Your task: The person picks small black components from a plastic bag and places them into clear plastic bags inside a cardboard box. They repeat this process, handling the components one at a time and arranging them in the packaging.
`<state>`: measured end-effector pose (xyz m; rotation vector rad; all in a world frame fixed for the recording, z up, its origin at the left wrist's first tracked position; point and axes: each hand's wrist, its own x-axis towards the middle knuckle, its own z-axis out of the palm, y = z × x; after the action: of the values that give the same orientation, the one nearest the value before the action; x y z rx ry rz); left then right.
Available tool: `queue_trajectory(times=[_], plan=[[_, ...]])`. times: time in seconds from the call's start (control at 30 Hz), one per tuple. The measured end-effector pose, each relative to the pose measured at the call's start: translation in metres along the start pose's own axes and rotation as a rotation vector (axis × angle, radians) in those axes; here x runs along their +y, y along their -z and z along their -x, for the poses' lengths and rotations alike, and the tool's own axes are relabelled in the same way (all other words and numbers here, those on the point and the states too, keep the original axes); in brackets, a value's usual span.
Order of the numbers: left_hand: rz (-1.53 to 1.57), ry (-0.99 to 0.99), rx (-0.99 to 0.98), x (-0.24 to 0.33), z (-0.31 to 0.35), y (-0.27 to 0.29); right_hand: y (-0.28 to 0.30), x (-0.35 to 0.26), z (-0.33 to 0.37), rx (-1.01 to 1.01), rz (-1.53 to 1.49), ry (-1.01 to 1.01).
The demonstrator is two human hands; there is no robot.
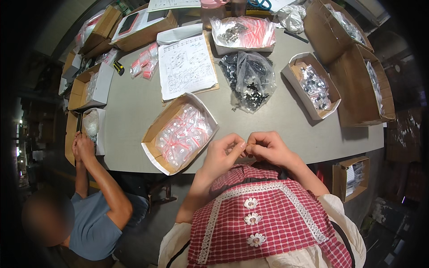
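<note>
While our left hand [222, 154] and right hand [268, 147] meet fingertip to fingertip at the near edge of the table [277, 111], we pinch something tiny between them; it is too small to make out, though both hands are clenched on it, thumbs against forefingers. At eleven o'clock from our hands sits the open box of small red-striped bags [181, 132]; at twelve lies the clear bag of dark parts [250, 80], and at one o'clock the box of shiny parts [313, 85]. A diagram sheet [187, 66] lies further back. To do this well, we judge, we should keep the pinch over the table rather than our lap, so a slip lands where we can find it. A co-worker's hands [82, 145] rest at nine o'clock.
</note>
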<state>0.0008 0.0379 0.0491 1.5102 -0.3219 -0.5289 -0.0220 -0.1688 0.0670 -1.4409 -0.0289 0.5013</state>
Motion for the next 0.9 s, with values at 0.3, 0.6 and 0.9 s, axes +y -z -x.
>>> queue_trajectory(times=[0.3, 0.6, 0.9], plan=[[-0.398, -0.109, 0.292, 0.012, 0.006, -0.027, -0.005, 0.012, -0.004, 0.306, 0.710, 0.366], [-0.838, -0.515, 0.325, 0.007, -0.006, -0.015, -0.001, 0.011, -0.016, 0.277, -0.086, 0.010], [-0.754, -0.367, 0.338, -0.025, -0.004, 0.002, 0.012, 0.022, -0.043, 0.216, 0.201, -0.005]])
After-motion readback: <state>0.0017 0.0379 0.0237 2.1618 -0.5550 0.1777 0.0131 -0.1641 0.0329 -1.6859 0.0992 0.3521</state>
